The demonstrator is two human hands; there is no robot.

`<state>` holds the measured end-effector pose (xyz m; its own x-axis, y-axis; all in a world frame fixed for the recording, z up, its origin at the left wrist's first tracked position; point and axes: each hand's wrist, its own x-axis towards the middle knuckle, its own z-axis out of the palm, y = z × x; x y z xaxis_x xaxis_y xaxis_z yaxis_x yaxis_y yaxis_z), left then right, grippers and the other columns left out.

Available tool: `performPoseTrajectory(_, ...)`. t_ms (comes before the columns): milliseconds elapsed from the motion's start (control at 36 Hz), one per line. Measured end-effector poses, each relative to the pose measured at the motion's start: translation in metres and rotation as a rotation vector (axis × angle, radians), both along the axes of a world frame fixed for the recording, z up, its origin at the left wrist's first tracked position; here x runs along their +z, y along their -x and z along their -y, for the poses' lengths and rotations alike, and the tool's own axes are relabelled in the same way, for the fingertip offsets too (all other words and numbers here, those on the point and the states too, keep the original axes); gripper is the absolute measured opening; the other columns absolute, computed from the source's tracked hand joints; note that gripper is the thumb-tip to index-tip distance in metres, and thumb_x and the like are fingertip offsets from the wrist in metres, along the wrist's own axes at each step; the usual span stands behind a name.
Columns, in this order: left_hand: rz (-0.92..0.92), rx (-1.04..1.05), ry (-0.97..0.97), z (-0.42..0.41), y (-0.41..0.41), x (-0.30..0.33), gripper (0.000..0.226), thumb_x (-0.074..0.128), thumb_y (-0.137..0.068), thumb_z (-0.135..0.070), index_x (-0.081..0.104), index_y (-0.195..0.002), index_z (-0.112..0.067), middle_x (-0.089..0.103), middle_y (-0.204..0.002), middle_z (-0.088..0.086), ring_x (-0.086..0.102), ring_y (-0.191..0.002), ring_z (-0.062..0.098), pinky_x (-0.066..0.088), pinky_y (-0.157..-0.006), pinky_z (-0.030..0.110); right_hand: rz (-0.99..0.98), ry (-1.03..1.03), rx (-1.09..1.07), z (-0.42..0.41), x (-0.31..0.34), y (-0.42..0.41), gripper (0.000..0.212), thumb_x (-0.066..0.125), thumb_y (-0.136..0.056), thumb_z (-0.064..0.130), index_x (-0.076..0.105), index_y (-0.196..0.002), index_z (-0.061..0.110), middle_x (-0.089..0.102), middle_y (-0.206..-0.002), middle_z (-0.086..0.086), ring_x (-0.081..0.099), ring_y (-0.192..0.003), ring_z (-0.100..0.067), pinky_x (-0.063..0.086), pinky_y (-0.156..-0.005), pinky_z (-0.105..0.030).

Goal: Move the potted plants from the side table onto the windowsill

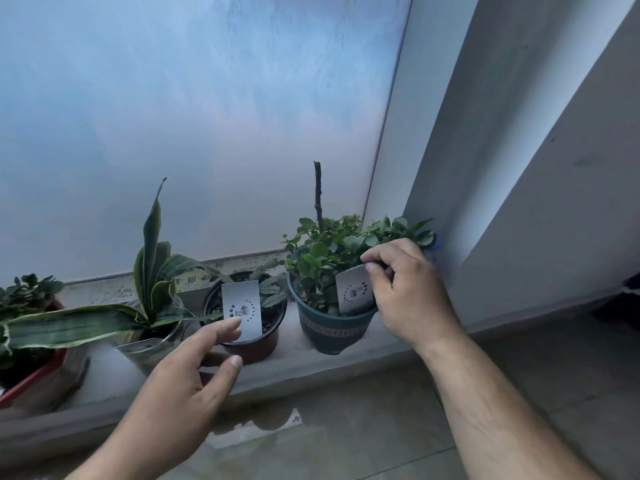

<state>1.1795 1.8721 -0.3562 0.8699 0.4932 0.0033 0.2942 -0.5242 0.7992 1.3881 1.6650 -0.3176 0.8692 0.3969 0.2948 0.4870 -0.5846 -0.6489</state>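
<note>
Several potted plants stand in a row on the grey windowsill point(284, 370). A dark green pot point(330, 332) with a leafy plant and a bare stick is at the right end; my right hand point(407, 292) pinches the white label card point(353, 291) stuck in it. Left of it is a small brown pot point(258, 346) with its own white card point(244, 311); my left hand point(187, 375) reaches toward this pot with fingers extended, a fingertip touching the card's lower edge. A snake plant in a clear pot point(152, 348) and a red pot point(33, 379) stand further left.
Frosted window glass point(194, 126) rises right behind the pots. A white window frame and wall point(485, 168) close off the sill's right end. Below the sill lies a glossy tiled floor point(346, 434). A dark object point(623, 303) sits at the far right edge.
</note>
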Motion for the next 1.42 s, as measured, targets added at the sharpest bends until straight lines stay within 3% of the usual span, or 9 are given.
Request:
performPoseTrajectory(111,-0.012,-0.016,0.004,0.005,-0.001,-0.002,0.047,0.070,-0.089,-0.023,0.057,-0.124,-0.052,0.065,-0.118,-0.031,0.064,-0.104,0.000,0.054,-0.094,0.039,-0.052,-0.039,-0.007,0.002,0.000,-0.002,0.016,0.058,-0.099,0.014,0.071,-0.099,0.022,0.062,-0.102,0.007,0.059,-0.096,-0.013,0.043,-0.077,-0.016)
performPoseTrajectory(222,-0.033,-0.034,0.004,0.006,0.001,-0.002,0.046,0.069,-0.089,-0.022,0.058,-0.121,-0.052,0.064,-0.118,-0.032,0.065,-0.100,-0.001,0.055,-0.088,0.034,-0.107,-0.118,-0.024,0.003,-0.001,-0.005,0.018,0.058,-0.098,0.014,0.068,-0.092,0.027,0.067,-0.095,0.006,0.066,-0.091,-0.016,0.054,-0.080,-0.028)
performPoseTrajectory(389,-0.048,-0.037,-0.011,0.006,0.002,-0.001,0.046,0.070,-0.089,-0.024,0.057,-0.123,-0.052,0.063,-0.117,-0.034,0.064,-0.102,-0.003,0.055,-0.087,0.030,-0.070,-0.030,0.015,0.003,0.001,-0.002,0.020,0.054,-0.100,0.010,0.071,-0.100,0.021,0.063,-0.101,0.006,0.058,-0.094,-0.014,0.042,-0.075,-0.018)
performPoseTrajectory(556,-0.041,-0.051,0.021,0.010,0.000,0.001,0.045,0.070,-0.089,-0.020,0.058,-0.121,-0.049,0.062,-0.117,-0.035,0.066,-0.099,0.000,0.055,-0.086,0.033,-0.035,0.028,0.056,0.006,0.005,-0.001,0.022,0.049,-0.102,0.011,0.068,-0.097,0.021,0.059,-0.097,0.005,0.056,-0.089,-0.015,0.048,-0.073,-0.030)
performPoseTrajectory(1000,-0.077,-0.049,0.011,0.010,-0.001,0.003,0.046,0.070,-0.089,-0.023,0.056,-0.122,-0.052,0.065,-0.118,-0.029,0.065,-0.100,-0.003,0.055,-0.088,0.034,-0.057,0.021,-0.009,0.006,0.005,0.000,0.023,0.056,-0.100,0.011,0.074,-0.111,0.020,0.069,-0.110,0.005,0.059,-0.099,-0.010,0.035,-0.074,-0.003)
performPoseTrajectory(1194,-0.099,-0.056,0.004,0.009,-0.002,0.005,0.046,0.070,-0.089,-0.025,0.056,-0.126,-0.049,0.061,-0.120,-0.034,0.065,-0.103,-0.002,0.055,-0.090,0.035,-0.013,0.046,-0.017,0.009,0.005,0.000,0.033,0.055,-0.099,0.009,0.072,-0.126,0.019,0.071,-0.124,0.001,0.063,-0.114,-0.014,0.042,-0.095,-0.018)
performPoseTrajectory(1333,-0.106,-0.042,0.006,0.010,-0.004,0.005,0.046,0.071,-0.088,-0.023,0.057,-0.121,-0.053,0.062,-0.118,-0.036,0.066,-0.100,-0.003,0.055,-0.089,0.031,0.084,0.076,-0.032,0.017,0.004,0.011,0.033,0.057,-0.099,0.012,0.070,-0.128,0.022,0.072,-0.120,0.002,0.066,-0.108,-0.016,0.049,-0.090,-0.023)
performPoseTrajectory(1417,-0.099,-0.042,0.022,0.013,-0.008,0.004,0.045,0.071,-0.088,-0.020,0.060,-0.124,-0.045,0.065,-0.116,-0.033,0.066,-0.101,-0.003,0.054,-0.089,0.030,0.100,0.014,-0.121,0.025,0.002,0.022,0.021,0.062,-0.096,0.016,0.075,-0.111,0.022,0.075,-0.102,0.006,0.067,-0.093,-0.012,0.056,-0.079,-0.025)
